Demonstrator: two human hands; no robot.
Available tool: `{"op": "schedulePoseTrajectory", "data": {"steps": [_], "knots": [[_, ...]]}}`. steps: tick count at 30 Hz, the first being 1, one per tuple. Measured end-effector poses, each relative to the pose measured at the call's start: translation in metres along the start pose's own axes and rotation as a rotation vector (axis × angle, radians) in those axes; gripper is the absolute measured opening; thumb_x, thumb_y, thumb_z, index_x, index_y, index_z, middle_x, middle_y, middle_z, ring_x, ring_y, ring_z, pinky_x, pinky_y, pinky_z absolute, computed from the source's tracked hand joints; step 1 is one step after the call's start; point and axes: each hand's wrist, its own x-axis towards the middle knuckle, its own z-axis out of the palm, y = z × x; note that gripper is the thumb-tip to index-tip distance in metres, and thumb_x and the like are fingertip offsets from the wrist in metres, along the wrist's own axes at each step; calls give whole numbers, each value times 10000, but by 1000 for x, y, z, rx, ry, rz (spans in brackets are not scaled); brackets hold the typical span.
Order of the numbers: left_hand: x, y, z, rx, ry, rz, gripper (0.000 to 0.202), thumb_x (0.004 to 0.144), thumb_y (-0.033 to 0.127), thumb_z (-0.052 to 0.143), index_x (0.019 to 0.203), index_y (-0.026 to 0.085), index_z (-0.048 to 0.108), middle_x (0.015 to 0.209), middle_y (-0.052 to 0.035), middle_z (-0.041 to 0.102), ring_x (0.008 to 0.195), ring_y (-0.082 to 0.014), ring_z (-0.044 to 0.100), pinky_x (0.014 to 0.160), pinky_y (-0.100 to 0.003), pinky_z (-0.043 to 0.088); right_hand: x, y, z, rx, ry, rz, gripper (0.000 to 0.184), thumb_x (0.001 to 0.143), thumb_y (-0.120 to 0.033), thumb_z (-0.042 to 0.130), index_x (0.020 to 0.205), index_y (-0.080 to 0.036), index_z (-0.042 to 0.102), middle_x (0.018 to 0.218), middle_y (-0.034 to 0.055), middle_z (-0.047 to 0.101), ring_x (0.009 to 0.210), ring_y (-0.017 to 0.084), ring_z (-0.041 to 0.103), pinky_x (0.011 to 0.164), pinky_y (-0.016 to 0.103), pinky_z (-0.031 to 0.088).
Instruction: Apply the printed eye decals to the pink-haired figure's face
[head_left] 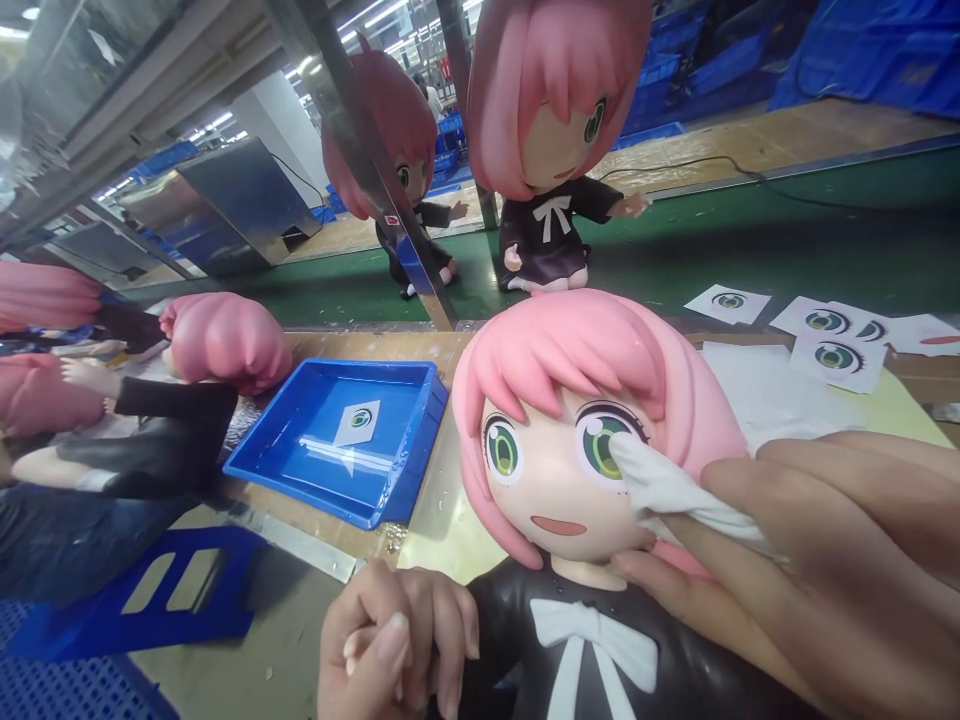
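Observation:
A large pink-haired figure in a black dress with a white bow lies tilted back in front of me, face up. Green eyes and an open mouth show on its face. My left hand is closed around the figure's small hand at the end of its black sleeve. Pinched in my right hand is a white cloth, its tip touching the outer part of the eye on the right. My right fingers also lie near the figure's cheek and chin.
A blue tray of water holds an eye decal. More eye decals lie at right by white paper. Similar figures sit on the green belt behind a metal post. At left, another person's hand touches pink-haired parts.

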Motion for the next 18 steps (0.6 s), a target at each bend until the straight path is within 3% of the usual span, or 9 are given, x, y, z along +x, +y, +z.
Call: {"op": "schedulePoseTrajectory", "data": {"steps": [8, 15, 18], "knots": [[3, 0, 1, 0, -10, 16, 280, 1025, 276, 408, 755, 207, 380, 507, 84, 324, 442, -75, 514, 677, -235, 516, -10, 3, 1, 278, 23, 92, 17, 975, -263, 617, 961, -256, 613, 882, 6, 612, 929, 210, 527, 841, 440, 370], [8, 1, 10, 1, 76, 42, 315, 995, 247, 459, 699, 186, 372, 472, 85, 316, 396, -67, 509, 628, -219, 524, -17, 7, -2, 378, -66, 85, 237, 1056, -393, 450, 924, -329, 637, 905, -48, 639, 917, 193, 535, 827, 413, 331], [10, 3, 11, -7, 70, 24, 330, 974, 242, 503, 678, 175, 376, 460, 83, 342, 403, -74, 540, 627, -227, 533, -24, 9, -4, 433, -60, 122, 208, 1029, -452, 505, 919, -355, 652, 914, -42, 626, 941, 204, 531, 852, 402, 356]]}}
